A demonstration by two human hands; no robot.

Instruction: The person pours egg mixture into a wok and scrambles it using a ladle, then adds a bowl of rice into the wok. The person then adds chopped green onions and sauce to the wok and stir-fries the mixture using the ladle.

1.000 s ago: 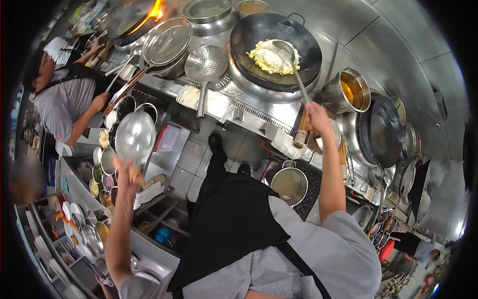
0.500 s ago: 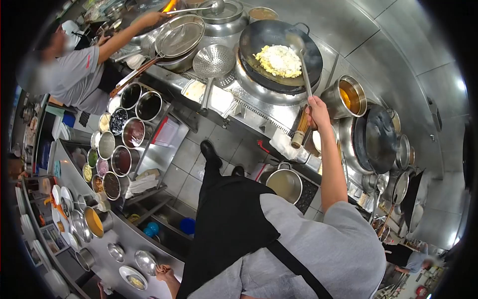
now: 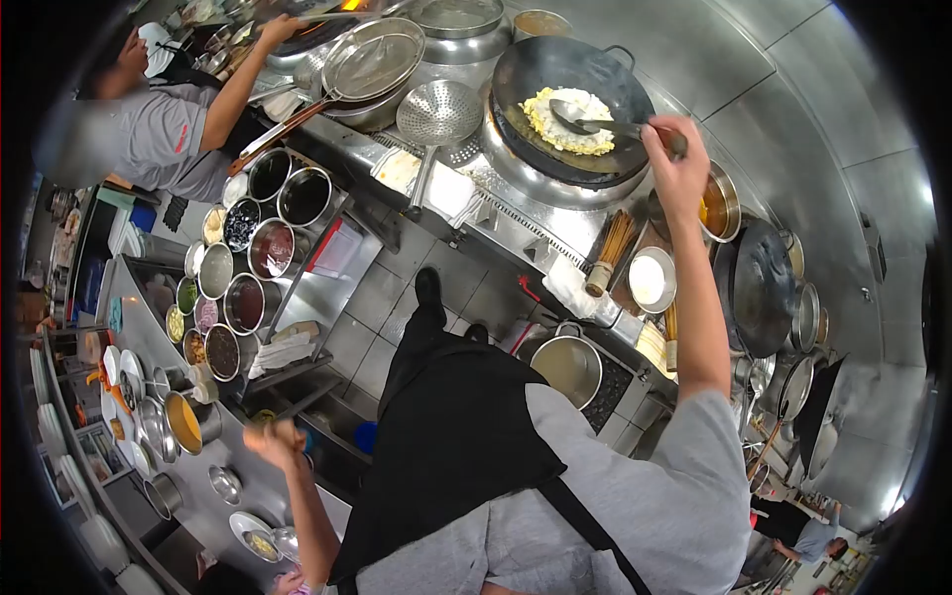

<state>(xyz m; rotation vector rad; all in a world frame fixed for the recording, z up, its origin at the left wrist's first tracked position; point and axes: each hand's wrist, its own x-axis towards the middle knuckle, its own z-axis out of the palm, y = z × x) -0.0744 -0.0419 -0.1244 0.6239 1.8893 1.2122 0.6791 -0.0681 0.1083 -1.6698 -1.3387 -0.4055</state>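
My right hand (image 3: 678, 164) is closed round the handle end of a metal ladle (image 3: 572, 117), at the upper right. The bowl of the ladle rests on white and yellow food (image 3: 585, 142) inside a black wok (image 3: 531, 67) on the stove. At the lower left my left hand (image 3: 276, 443) is raised above the side counter, blurred by motion; whether it holds anything is unclear. Below it, a metal bowl (image 3: 287, 541) sits beside a white plate (image 3: 245, 523) with some food on it.
Left of the wok lie a perforated skimmer (image 3: 439, 112) and a strainer (image 3: 374, 59). Sauce pots (image 3: 271, 248) line the left counter. A bamboo brush (image 3: 609, 253) and a white-filled bowl (image 3: 652, 279) are near the stove edge. A co-worker (image 3: 164, 134) stands at the upper left.
My left hand has left the metal bowl on the counter and moved up. My right hand has moved up and right with the ladle, whose bowl now lies over the middle of the food.
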